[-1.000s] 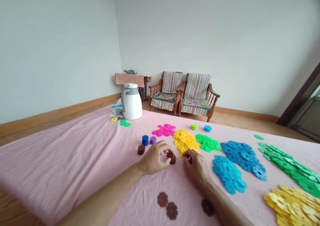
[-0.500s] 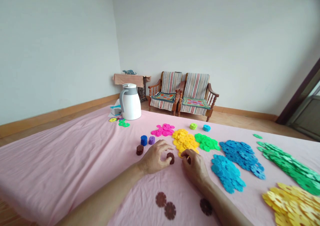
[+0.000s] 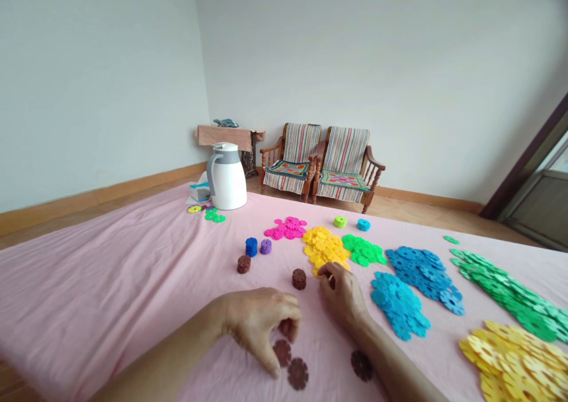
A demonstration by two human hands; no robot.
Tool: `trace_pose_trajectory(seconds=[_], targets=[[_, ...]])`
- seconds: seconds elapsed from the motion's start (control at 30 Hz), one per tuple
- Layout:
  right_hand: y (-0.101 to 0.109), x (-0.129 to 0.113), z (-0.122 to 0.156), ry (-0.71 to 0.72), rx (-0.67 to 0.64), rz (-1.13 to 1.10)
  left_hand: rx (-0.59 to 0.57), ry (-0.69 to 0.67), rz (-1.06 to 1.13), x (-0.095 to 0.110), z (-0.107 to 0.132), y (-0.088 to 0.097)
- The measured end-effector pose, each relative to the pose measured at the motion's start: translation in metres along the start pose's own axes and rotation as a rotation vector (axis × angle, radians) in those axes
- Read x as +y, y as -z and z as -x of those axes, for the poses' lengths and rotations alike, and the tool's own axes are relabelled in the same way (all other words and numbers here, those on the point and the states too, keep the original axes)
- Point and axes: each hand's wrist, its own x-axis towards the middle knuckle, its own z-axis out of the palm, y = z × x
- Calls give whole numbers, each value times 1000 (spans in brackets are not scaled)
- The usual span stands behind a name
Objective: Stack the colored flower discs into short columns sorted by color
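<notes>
Reaching with the left hand (image 3: 262, 318) over loose brown discs, with the right hand (image 3: 344, 295) resting by the yellow disc pile (image 3: 323, 243).
Holding left thumb and fingers spread apart over a brown flower disc (image 3: 283, 354), lying on the pink cloth (image 3: 177, 283) just beside a second brown disc (image 3: 297, 373); farther right, near the right forearm (image 3: 386, 354), a third brown disc (image 3: 361, 365). Curling the right fingers inward at the yellow edge, with tips partly hidden, so hard to tell whether pinching anything. Just beyond the left hand: a brown disc stack (image 3: 299, 279); farther left, another brown stack (image 3: 244, 264), near a blue stack (image 3: 251, 247) and a purple stack (image 3: 265, 246).
</notes>
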Motion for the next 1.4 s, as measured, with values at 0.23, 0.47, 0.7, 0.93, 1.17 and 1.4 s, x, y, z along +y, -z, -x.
trace_pose_trajectory(seconds=[0.23,0.47,0.7,0.93,1.17,1.4], targets=[[-1,1,0,-4,-6,-9,25,22,-72,11,3,-5],[-2,3,0,0,2,4,127,33,-170,20,0,-8],[-1,1,0,12,3,5,269,34,-155,15,-1,2],[0,-1,0,-8,-1,2,665,93,-83,-12,-15,9],[0,0,0,-9,-17,-16,753,122,-148,-25,-33,0],[0,-2,0,-8,-27,-12,690,143,-156,-28,-34,-4]])
